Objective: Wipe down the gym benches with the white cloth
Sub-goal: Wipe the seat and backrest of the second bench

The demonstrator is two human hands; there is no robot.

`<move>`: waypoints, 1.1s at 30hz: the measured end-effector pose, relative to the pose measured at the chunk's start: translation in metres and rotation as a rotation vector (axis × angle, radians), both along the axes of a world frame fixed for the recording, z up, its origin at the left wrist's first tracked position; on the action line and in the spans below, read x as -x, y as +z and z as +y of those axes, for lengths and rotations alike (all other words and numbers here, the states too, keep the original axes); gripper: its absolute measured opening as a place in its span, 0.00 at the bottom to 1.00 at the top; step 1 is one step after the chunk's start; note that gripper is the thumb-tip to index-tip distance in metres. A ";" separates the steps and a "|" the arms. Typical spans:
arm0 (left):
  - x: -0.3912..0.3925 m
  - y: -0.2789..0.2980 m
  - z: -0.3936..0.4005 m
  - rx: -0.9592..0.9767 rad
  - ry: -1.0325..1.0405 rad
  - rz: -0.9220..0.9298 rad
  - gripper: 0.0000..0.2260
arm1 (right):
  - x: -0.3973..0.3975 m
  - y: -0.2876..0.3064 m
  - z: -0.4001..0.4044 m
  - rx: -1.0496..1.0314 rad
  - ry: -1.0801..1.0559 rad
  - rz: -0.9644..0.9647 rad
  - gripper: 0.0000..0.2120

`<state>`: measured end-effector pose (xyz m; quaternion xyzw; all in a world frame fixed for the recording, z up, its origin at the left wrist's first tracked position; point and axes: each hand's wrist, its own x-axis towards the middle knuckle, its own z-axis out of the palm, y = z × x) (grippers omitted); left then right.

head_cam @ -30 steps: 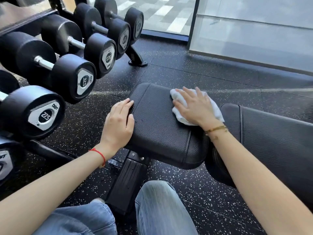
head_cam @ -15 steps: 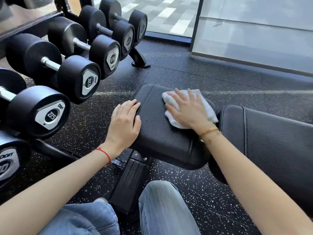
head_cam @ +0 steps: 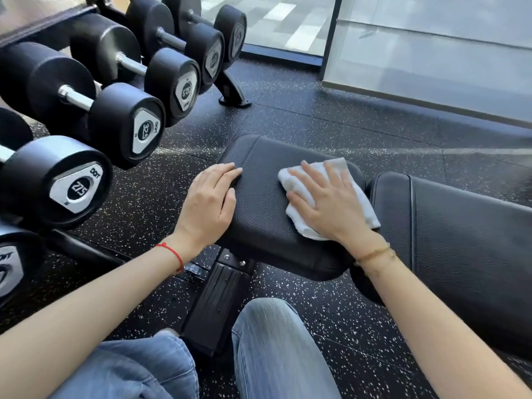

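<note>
A black padded bench seat [head_cam: 262, 214] sits in the middle of the view, with the longer back pad [head_cam: 460, 234] to its right. A folded white cloth [head_cam: 357, 205] lies on the seat's right half. My right hand [head_cam: 325, 203] lies flat on the cloth with fingers spread and straight, pressing it onto the pad. My left hand [head_cam: 208, 203] rests on the seat's left edge, fingers straight along the top and the thumb on the pad.
A rack of black dumbbells [head_cam: 123, 128] stands close on the left, its foot [head_cam: 233, 93] on the speckled rubber floor [head_cam: 331, 119]. The bench's black frame [head_cam: 218, 300] runs down between my knees in jeans [head_cam: 276, 349]. A glass wall [head_cam: 431, 53] is behind.
My right hand has slid the cloth leftward and toward me across the seat pad. My left hand stays on the seat's left edge.
</note>
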<state>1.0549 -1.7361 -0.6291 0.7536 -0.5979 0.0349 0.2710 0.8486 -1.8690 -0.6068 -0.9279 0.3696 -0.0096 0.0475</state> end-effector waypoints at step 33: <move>-0.046 0.022 0.003 -0.197 -0.307 0.081 0.21 | -0.060 -0.022 0.096 0.575 0.697 0.271 0.31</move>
